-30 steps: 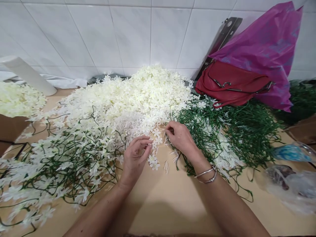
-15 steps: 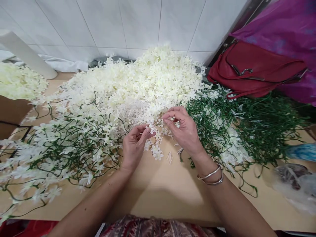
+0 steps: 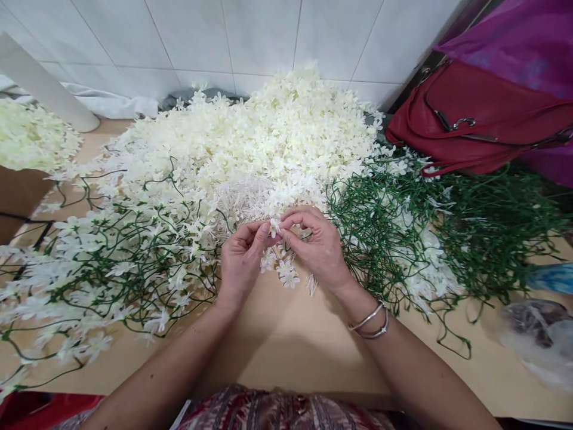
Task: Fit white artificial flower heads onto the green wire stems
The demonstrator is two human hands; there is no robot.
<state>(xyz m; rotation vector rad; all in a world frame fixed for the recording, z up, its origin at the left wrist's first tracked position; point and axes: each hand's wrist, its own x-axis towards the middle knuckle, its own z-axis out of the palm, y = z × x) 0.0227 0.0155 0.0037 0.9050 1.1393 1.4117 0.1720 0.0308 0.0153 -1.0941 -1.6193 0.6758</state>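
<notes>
My left hand (image 3: 242, 260) and my right hand (image 3: 317, 246) meet fingertip to fingertip at the near edge of a big heap of loose white artificial flowers (image 3: 268, 143). Between the fingertips of both hands is one small white flower (image 3: 274, 227), pinched. A patch of thin white stamen pieces (image 3: 244, 202) lies just behind the fingers. A few loose flowers (image 3: 289, 276) lie on the tan table (image 3: 286, 346) under my hands. Two silver bangles (image 3: 371, 319) circle my right wrist.
Green vines with white flowers attached (image 3: 111, 269) spread on the left; bare green vines (image 3: 447, 227) pile on the right. A red handbag (image 3: 474, 122) and purple plastic (image 3: 514, 48) stand back right. Clear plastic bags (image 3: 537, 334) lie at right, a cardboard box (image 3: 18, 197) at left.
My hands have come together from slightly apart, and both now pinch one flower. The view has dipped lower, toward my lap.
</notes>
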